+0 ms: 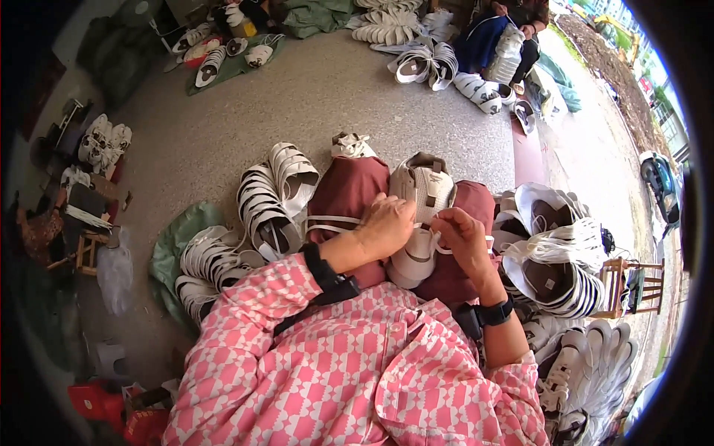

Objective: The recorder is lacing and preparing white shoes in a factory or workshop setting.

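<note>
A beige-and-white sneaker (413, 262) rests between my knees, its heel toward me. Its mesh tongue area and toe part point away. My left hand (387, 221) is closed at the shoe's left edge, with fingers curled and a white shoelace (331, 220) trailing from beneath it across my left thigh. Thumb and fingers of my right hand (462, 232) pinch a white lace end just right of the shoe's opening. Exactly what lies inside the left fingertips is partly hidden.
Nested rows of white shoe uppers (260, 204) lie to my left on a green sack (172, 249). More uppers (554, 279) and a lace bundle (569, 244) lie to my right by a wooden stool (647, 286). Another person (529, 31) sits at the far right among shoes.
</note>
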Available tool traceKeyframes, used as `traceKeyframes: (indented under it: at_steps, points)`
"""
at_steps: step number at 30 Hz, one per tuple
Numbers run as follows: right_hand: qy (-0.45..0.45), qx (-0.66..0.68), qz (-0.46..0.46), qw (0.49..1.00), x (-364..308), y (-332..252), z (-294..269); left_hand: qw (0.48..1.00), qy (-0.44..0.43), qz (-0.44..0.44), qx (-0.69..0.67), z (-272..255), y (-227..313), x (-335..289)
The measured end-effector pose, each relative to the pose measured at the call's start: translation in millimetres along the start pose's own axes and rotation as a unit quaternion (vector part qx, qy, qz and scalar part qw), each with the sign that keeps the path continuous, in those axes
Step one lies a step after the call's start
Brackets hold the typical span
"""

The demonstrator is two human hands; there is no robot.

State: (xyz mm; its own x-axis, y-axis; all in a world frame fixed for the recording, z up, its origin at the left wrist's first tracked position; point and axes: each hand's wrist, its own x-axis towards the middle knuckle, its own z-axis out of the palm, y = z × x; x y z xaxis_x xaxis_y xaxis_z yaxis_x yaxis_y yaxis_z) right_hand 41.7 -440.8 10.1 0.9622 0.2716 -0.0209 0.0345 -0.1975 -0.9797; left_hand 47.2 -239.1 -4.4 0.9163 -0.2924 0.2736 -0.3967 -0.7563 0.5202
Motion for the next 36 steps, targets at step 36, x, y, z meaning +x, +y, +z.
traceKeyframes:
  at_steps: [36]
  points:
    - [-0.21, -0.25, -0.087, 0.941, 46, -23, 2, 0.953, -0.133, 0.191, -0.192, -28, -31, 32]
